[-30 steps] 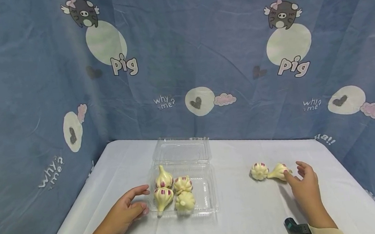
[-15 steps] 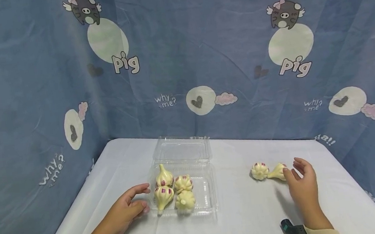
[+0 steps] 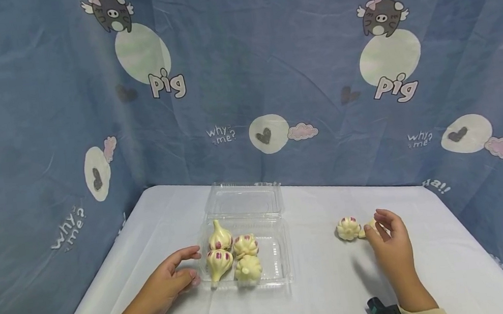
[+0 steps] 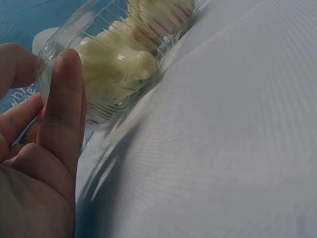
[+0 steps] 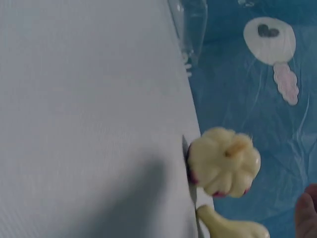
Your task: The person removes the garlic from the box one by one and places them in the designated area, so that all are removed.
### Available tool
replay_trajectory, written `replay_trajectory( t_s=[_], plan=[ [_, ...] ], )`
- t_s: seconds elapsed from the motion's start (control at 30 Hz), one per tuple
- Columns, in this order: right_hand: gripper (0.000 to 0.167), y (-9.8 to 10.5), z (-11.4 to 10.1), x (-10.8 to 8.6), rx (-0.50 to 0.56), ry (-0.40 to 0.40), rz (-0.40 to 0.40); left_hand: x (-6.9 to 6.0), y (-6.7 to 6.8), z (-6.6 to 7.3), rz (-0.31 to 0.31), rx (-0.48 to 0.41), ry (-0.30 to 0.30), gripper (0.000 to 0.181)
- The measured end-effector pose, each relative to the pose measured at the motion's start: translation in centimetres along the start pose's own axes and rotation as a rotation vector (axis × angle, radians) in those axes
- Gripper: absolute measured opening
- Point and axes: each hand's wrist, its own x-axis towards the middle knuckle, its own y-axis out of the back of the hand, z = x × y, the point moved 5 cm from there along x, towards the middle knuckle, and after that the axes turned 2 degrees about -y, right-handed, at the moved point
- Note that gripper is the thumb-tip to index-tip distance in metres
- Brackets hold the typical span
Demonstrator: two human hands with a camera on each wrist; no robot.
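In the head view, several garlic bulbs, pale with purple marks, sit in the left part of a clear plastic clamshell box (image 3: 273, 257); one garlic bulb (image 3: 248, 269) is at its front. My left hand (image 3: 168, 281) is at the box's left edge, thumb and forefinger apart, the fingertips at the rim; whether they touch it is unclear. Over on the right, my right hand (image 3: 391, 244) is above a long-necked garlic bulb (image 5: 233, 228), partly covering it in the head view, with thumb and fingers apart. Beside it lies a rounder garlic bulb (image 3: 348, 228).
The box's lid (image 3: 243, 202) lies folded back behind it. A white cloth (image 3: 321, 293) covers the table. Blue printed fabric (image 3: 235, 87) hangs along the back and sides, close to the table's far edge.
My right hand has moved left and slightly away from me, covering more of the long-necked garlic bulb. My left hand, the box and the bulbs have stayed in place.
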Motion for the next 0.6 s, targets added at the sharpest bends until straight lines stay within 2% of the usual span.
replay_trajectory(
  t_s=[0.17, 0.33, 0.6],
  plan=[
    [0.052, -1.3, -0.9, -0.7, 0.009, 0.016, -0.108, -0.1, 0.1, 0.1, -0.018, -0.001, -0.017, 0.069],
    [0.052, -3.1, -1.5, -1.6, 0.024, 0.055, -0.223, -0.1, 0.4, 0.0, -0.001, 0.000, -0.013, 0.068],
    [0.050, -4.5, -2.4, -2.4, 0.115, 0.073, -0.336, 0.0, 0.0, 0.1, -0.007, -0.006, -0.008, 0.068]
  ],
)
